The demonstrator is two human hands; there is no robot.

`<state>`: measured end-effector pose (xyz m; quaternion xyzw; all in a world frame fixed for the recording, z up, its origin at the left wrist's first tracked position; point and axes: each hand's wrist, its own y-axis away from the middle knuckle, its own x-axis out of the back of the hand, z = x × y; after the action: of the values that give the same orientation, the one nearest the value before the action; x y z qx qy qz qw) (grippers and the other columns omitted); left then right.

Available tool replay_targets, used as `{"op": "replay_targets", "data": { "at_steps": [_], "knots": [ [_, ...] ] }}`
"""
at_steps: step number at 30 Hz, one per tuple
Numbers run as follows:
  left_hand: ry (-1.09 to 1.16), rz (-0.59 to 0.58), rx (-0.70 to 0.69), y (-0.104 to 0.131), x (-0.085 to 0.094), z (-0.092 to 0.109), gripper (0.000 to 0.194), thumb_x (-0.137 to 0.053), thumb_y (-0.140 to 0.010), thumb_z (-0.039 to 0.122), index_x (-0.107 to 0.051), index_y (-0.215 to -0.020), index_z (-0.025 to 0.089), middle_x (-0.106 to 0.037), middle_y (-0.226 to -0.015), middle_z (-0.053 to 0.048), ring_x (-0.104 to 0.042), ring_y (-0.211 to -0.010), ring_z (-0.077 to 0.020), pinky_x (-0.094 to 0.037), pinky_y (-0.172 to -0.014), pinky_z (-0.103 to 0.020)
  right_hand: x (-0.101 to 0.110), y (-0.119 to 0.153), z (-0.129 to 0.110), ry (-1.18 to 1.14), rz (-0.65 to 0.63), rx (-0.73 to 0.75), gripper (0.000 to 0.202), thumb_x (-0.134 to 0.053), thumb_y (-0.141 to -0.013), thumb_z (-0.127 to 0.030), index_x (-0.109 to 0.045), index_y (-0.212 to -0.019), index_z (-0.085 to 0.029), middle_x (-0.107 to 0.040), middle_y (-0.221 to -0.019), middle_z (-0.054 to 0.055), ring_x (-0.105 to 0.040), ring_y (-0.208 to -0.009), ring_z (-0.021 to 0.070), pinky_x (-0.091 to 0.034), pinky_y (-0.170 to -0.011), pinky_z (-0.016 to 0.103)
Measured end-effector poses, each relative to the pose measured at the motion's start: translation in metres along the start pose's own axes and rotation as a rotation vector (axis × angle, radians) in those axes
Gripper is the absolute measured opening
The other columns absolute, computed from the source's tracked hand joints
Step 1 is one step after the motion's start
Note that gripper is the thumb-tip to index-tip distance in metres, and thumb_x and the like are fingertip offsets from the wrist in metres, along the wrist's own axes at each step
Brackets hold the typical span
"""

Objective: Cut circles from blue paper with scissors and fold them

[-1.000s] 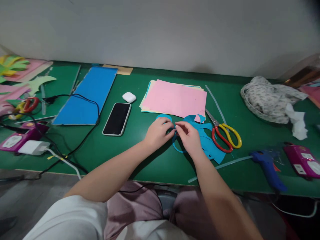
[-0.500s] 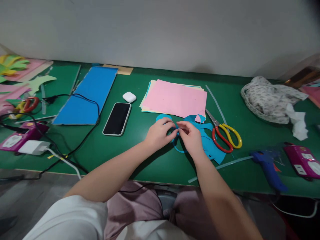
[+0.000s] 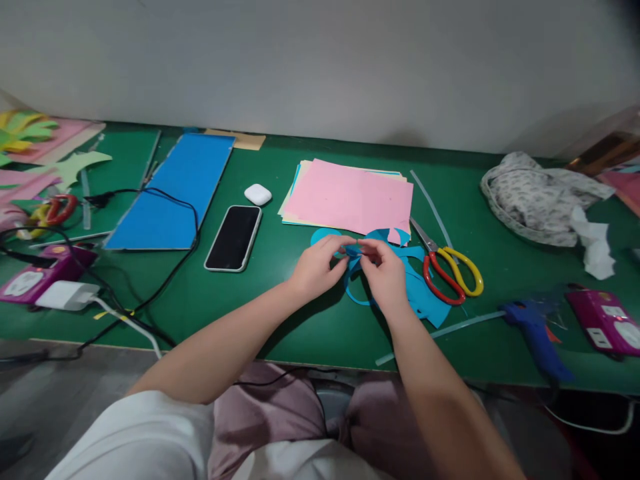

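Two hands: left hand [image 3: 316, 268] and right hand [image 3: 385, 272] pinch one blue strip [image 3: 353, 251] between fingertips, meeting to bend it.
Strip: just above the table [image 3: 310, 320], at centre.
Scraps [image 3: 423, 293]: under the right hand.
Scissors [image 3: 447, 265]: 3 o'clock, within reach.
Pink paper [image 3: 353, 196]: 12 o'clock.
Phone [image 3: 233, 237]: 9 o'clock, apart.

Filmed from the head, looking forward and down, close over the green table [image 3: 310, 333], wall across the top.
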<state>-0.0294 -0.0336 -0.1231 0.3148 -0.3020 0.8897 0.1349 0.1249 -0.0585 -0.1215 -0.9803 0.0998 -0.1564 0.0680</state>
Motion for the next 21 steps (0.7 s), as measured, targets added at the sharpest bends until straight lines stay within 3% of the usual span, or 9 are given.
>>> {"op": "replay_targets", "data": {
  "at_steps": [5, 11, 21],
  "knots": [
    [0.003, -0.025, -0.007, -0.0001, 0.0017, 0.0018, 0.029, -0.05, -0.078, 0.005, -0.062, -0.1, 0.018, -0.065, -0.104, -0.007, -0.063, -0.092, -0.0151, -0.055, -0.075, -0.026, -0.0002, 0.0009, -0.0026, 0.034, -0.011, 0.002, 0.028, -0.056, -0.074, -0.015, -0.067, -0.1, -0.02, -0.069, -0.087, 0.005, -0.065, -0.077, 0.0175, -0.055, -0.068, 0.031],
    [-0.026, -0.009, 0.032, -0.0012, 0.0024, 0.0, 0.023, -0.048, -0.074, 0.001, -0.063, -0.08, 0.018, -0.066, -0.088, -0.003, -0.062, -0.08, -0.0135, -0.051, -0.068, -0.024, -0.0015, 0.0009, -0.0021, 0.047, -0.013, -0.002, 0.026, -0.06, -0.075, -0.019, -0.068, -0.1, -0.02, -0.068, -0.084, 0.004, -0.064, -0.074, 0.0173, -0.054, -0.068, 0.032],
    [-0.021, 0.007, 0.058, -0.0015, 0.0041, 0.0019, 0.02, -0.047, -0.076, 0.004, -0.062, -0.078, 0.018, -0.065, -0.08, -0.001, -0.06, -0.072, -0.0121, -0.049, -0.065, -0.023, -0.001, 0.0013, -0.0023, 0.09, -0.039, -0.013, 0.028, -0.062, -0.075, -0.022, -0.067, -0.102, -0.022, -0.069, -0.083, 0.004, -0.066, -0.075, 0.0186, -0.055, -0.069, 0.033]
  ]
}}
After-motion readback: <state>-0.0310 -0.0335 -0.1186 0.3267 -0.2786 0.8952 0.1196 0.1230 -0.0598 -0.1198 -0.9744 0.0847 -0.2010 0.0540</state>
